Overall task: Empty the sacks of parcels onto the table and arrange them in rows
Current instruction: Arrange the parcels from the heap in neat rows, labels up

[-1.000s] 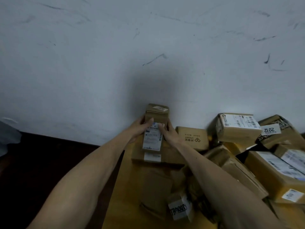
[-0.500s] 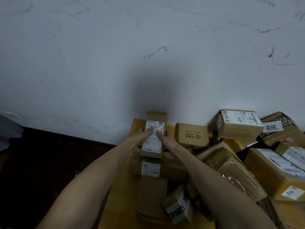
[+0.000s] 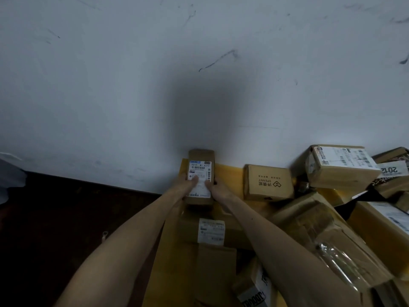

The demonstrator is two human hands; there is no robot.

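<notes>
A narrow brown parcel point(image 3: 201, 158) with a white shipping label lies flat at the table's far left corner, its far end against the wall. My left hand point(image 3: 185, 188) holds its left side and my right hand point(image 3: 218, 189) its right side, both thumbs on the label. Just nearer lies a flat parcel point(image 3: 211, 229) with a white label, and in front of that a plain brown one point(image 3: 215, 269). A SPENNY box point(image 3: 269, 182) stands to the right.
The yellow table point(image 3: 230, 171) ends at a white wall. A heap of boxes fills the right: a labelled carton point(image 3: 340, 167), a "2012" parcel point(image 3: 392, 171), a taped box point(image 3: 318, 229). Dark floor point(image 3: 55, 229) lies left of the table edge.
The narrow parcel went from tilted up on end to lying flat, label up, and slid toward the wall. Both hands stayed on it.
</notes>
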